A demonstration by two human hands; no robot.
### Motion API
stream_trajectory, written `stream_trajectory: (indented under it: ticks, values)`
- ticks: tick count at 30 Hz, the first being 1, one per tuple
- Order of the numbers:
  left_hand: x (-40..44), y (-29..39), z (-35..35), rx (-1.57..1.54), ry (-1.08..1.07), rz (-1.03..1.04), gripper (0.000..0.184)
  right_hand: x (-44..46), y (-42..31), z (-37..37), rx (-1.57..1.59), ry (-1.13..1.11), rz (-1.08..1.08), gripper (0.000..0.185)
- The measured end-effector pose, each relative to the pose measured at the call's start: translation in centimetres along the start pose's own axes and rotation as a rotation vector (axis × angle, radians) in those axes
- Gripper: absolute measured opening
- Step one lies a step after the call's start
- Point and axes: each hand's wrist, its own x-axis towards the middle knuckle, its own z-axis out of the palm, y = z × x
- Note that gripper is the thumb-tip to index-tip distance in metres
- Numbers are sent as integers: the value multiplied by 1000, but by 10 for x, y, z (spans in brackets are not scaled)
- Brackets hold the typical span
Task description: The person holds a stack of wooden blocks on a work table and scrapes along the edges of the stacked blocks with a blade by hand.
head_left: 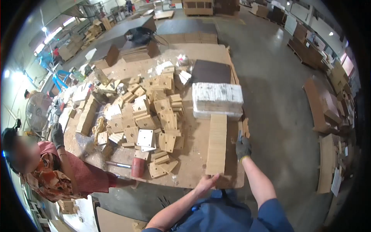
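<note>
A long row of thin wooden pieces (216,145) lies on the worktable (193,162), its far end against a white wrapped block (217,98). My left hand (208,181), bare, touches the near end of the row, its fingers partly hidden. Right of the row, at the table's edge, my right hand (243,148) wears a dark glove and is closed round a small blue-grey tool (240,136). Drilled wooden blocks (147,121) lie in a loose heap left of the row. A red-headed mallet (138,167) rests near the front edge.
A person in a patterned top (54,170) stands at the left, one gloved hand (57,135) by the table. A fan (38,112) is behind them. A dark board (211,71) lies beyond the white block. Stacked panels (187,31) stand farther back.
</note>
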Motion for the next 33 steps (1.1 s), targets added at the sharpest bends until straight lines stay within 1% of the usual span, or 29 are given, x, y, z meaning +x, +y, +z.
stream_trajectory:
  ticks: [2,3,4,6,7,9,10,11,13,14,16,17,20,21,23,24,25,26,27,29,32,33]
  values:
    - [21,-22,2,0,54,128,56,2,-18,-15,59,6,-49,21]
    - [24,-28,6,-24,150,137,53,6,-25,-27,162,-185,11,26]
    - [26,-33,9,-23,156,136,54,9,-32,-39,188,-185,-93,27]
    - [28,-31,11,-26,169,148,55,14,-69,-68,245,-183,-315,31]
    - [40,-46,5,74,235,130,58,23,-76,-74,227,-213,-377,31]
    - [14,-16,14,77,222,103,57,37,-85,-78,197,-272,-495,31]
    - [7,-8,21,77,216,86,56,43,-89,-78,153,-268,-586,30]
    - [12,-17,24,14,235,137,55,49,-93,-77,110,-264,-675,29]
    - [20,-33,31,86,375,148,57,58,-105,-69,82,-248,-866,28]
    - [26,-41,35,119,439,155,59,60,-109,-65,30,-288,-881,28]
    - [47,-69,40,50,503,368,61,67,-117,-56,-85,-355,-923,27]
    - [50,-68,45,15,535,476,63,72,-125,-47,-173,-374,-975,26]
    - [48,-66,45,103,532,419,64,77,-149,-32,-373,-468,-1002,26]
    - [43,-62,49,164,584,416,65,81,-149,-23,-395,-454,-1040,25]
    - [33,-57,59,279,669,394,67,90,-148,-3,-419,-505,-1056,24]
    - [32,-57,61,271,669,392,68,94,-146,6,-439,-536,-1062,24]
    - [31,-58,62,258,669,390,70,96,-144,14,-531,-556,-1043,24]
    - [32,-61,64,241,672,390,71,95,-146,13,-587,-546,-1077,24]
    - [37,-66,63,253,679,427,78,91,-155,6,-642,-533,-1120,24]
    - [38,-64,65,207,675,433,82,91,-168,0,-756,-538,-1215,22]
    - [40,-66,64,199,660,439,88,94,-177,2,-792,-662,-1130,20]
    - [42,-67,63,209,650,440,90,92,-181,2,-831,-612,-1217,19]
